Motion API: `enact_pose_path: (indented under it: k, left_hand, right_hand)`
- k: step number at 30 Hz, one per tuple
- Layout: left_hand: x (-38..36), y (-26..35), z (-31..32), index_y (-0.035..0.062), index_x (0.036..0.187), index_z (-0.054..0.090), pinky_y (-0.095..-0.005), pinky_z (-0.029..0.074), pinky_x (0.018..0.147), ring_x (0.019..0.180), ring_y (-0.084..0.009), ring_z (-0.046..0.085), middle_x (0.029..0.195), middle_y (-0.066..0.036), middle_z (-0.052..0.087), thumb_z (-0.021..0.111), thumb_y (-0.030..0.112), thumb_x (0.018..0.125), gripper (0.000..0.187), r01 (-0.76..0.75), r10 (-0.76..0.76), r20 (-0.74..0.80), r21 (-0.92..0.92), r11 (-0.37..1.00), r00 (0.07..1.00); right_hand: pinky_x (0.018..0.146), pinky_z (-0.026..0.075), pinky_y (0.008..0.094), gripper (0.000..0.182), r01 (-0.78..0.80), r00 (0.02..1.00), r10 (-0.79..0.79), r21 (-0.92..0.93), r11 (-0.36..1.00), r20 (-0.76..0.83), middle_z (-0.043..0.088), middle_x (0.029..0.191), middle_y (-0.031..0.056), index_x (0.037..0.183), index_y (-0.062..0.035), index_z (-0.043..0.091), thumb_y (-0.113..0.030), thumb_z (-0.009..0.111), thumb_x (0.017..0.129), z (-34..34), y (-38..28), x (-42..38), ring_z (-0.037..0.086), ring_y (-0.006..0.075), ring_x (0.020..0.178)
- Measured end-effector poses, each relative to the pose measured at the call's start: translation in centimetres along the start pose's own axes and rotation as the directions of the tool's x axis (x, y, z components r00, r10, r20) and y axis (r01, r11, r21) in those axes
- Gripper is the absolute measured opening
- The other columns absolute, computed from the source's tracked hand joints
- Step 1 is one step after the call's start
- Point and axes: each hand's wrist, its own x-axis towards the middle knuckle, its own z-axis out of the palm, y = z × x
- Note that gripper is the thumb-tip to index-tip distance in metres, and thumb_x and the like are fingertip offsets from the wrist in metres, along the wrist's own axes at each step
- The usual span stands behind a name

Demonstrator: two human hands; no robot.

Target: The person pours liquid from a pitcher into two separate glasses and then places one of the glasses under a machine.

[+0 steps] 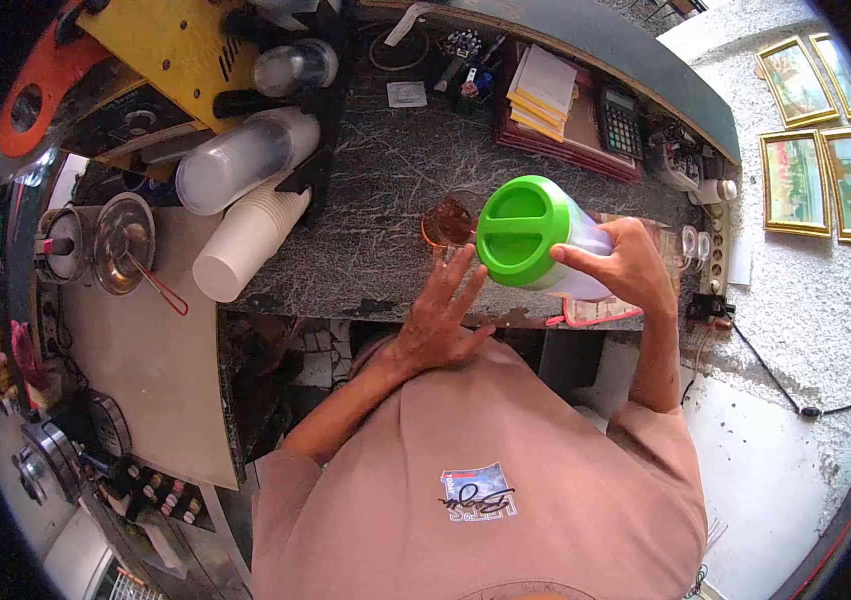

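My right hand [636, 262] is wrapped round a pitcher [586, 240] with a pale body and a bright green lid [521, 232]. The pitcher is tipped to the left, its lid end beside a clear glass [452, 220] with something reddish-brown in it. Just below the glass, my left hand [443, 318] has its fingers stretched out and apart, holding nothing. Its fingertips come right up to the glass and the lid's edge. Part of the glass is hidden behind the lid. A cloth with a red border [601, 314] shows beneath the pitcher.
Stacked paper cups [246, 245] and clear plastic cups [246, 160] jut in from the left. Papers [543, 88] lie on dark red folders beside a calculator [621, 122] at the back. A metal bowl [126, 243] stands on the left-hand counter. A cable trails from the right edge.
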Motion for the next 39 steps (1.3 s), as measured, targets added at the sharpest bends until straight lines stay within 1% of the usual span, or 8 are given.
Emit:
enact_pose_path:
  k: [19, 21, 27, 28, 30, 34, 36, 39]
  left_hand:
    - [0.0, 0.1, -0.2, 0.0081, 0.162, 0.024, -0.0601, 0.027, 0.120, 0.152, -0.0419, 0.027, 0.165, -0.025, 0.024, 0.080, 0.033, 0.082, 0.100, 0.031, -0.032, 0.044, 0.029, 0.999, 0.999]
    - [0.1, 0.1, -0.2, 0.0074, 0.161, 0.024, -0.0604, 0.026, 0.120, 0.152, -0.0419, 0.027, 0.165, -0.025, 0.024, 0.079, 0.034, 0.084, 0.099, 0.019, -0.020, 0.038, 0.023, 1.000, 0.999]
    - [0.2, 0.3, -0.4, 0.0064, 0.161, 0.024, -0.0602, 0.024, 0.121, 0.152, -0.0422, 0.026, 0.165, -0.025, 0.023, 0.079, 0.034, 0.084, 0.099, 0.014, -0.015, 0.040, 0.020, 1.000, 0.999]
    - [0.2, 0.3, -0.4, 0.0064, 0.161, 0.024, -0.0602, 0.024, 0.121, 0.152, -0.0422, 0.026, 0.165, -0.025, 0.023, 0.079, 0.034, 0.084, 0.099, 0.014, -0.015, 0.040, 0.020, 1.000, 0.999]
    - [0.1, 0.2, -0.3, 0.0061, 0.161, 0.025, -0.0604, 0.024, 0.121, 0.152, -0.0429, 0.027, 0.165, -0.025, 0.024, 0.079, 0.035, 0.083, 0.099, 0.023, -0.024, 0.050, 0.017, 1.000, 0.998]
    - [0.1, -0.1, -0.1, 0.0061, 0.161, 0.025, -0.0606, 0.024, 0.121, 0.151, -0.0435, 0.027, 0.165, -0.025, 0.024, 0.079, 0.035, 0.083, 0.099, -0.003, 0.002, 0.036, 0.027, 1.000, 0.999]
    - [0.2, -0.1, -0.1, 0.0061, 0.161, 0.025, -0.0604, 0.024, 0.121, 0.151, -0.0439, 0.027, 0.164, -0.026, 0.024, 0.079, 0.035, 0.083, 0.099, -0.011, 0.011, 0.020, 0.024, 1.000, 1.000]
    - [0.2, 0.0, -0.2, 0.0071, 0.161, 0.025, -0.0610, 0.025, 0.121, 0.151, -0.0438, 0.027, 0.164, -0.026, 0.024, 0.078, 0.034, 0.084, 0.098, -0.004, 0.003, 0.027, 0.017, 1.000, 1.000]
  right_hand:
    - [0.048, 0.048, 0.0328, 0.061, -0.030, 0.999, 0.031, -0.057, 0.998, 0.022, 0.067, 0.059, 0.0109, 0.077, 0.0057, 0.075, -0.055, 0.080, 0.082, -0.5, -0.7, 0.2, 0.064, 0.0148, 0.050]
    - [0.052, 0.050, 0.0281, 0.052, -0.074, 0.995, 0.081, -0.102, 0.992, 0.062, 0.070, 0.065, 0.0072, 0.081, 0.0044, 0.077, -0.047, 0.081, 0.084, -0.8, -1.2, 0.2, 0.066, 0.0105, 0.057]
    - [0.053, 0.050, 0.0283, 0.052, -0.103, 0.991, 0.110, -0.101, 0.990, 0.069, 0.070, 0.066, 0.0074, 0.082, 0.0045, 0.077, -0.047, 0.081, 0.084, -0.8, -1.3, 0.1, 0.066, 0.0100, 0.059]
    - [0.053, 0.050, 0.0283, 0.052, -0.103, 0.992, 0.110, -0.101, 0.990, 0.069, 0.070, 0.066, 0.0074, 0.082, 0.0045, 0.077, -0.047, 0.081, 0.084, -0.7, -1.1, 0.1, 0.066, 0.0100, 0.059]
    - [0.047, 0.049, 0.0321, 0.060, -0.039, 0.999, 0.039, -0.059, 0.997, 0.010, 0.067, 0.059, 0.0102, 0.077, 0.0048, 0.076, -0.055, 0.079, 0.083, -0.4, -0.5, 0.0, 0.065, 0.0147, 0.050]
    - [0.047, 0.049, 0.0320, 0.060, -0.019, 1.000, 0.020, -0.041, 0.999, 0.004, 0.067, 0.059, 0.0102, 0.078, 0.0045, 0.076, -0.055, 0.079, 0.083, -0.4, -0.7, -0.1, 0.066, 0.0147, 0.051]
    - [0.052, 0.048, 0.0278, 0.049, -0.094, 0.994, 0.097, -0.063, 0.994, 0.051, 0.068, 0.064, 0.0053, 0.082, 0.0043, 0.077, -0.045, 0.081, 0.085, -0.7, -1.3, -0.2, 0.063, 0.0091, 0.057]
    - [0.051, 0.048, 0.0278, 0.049, -0.088, 0.994, 0.091, -0.059, 0.994, 0.054, 0.068, 0.064, 0.0050, 0.083, 0.0041, 0.077, -0.044, 0.081, 0.085, -0.7, -1.1, -0.2, 0.062, 0.0089, 0.056]
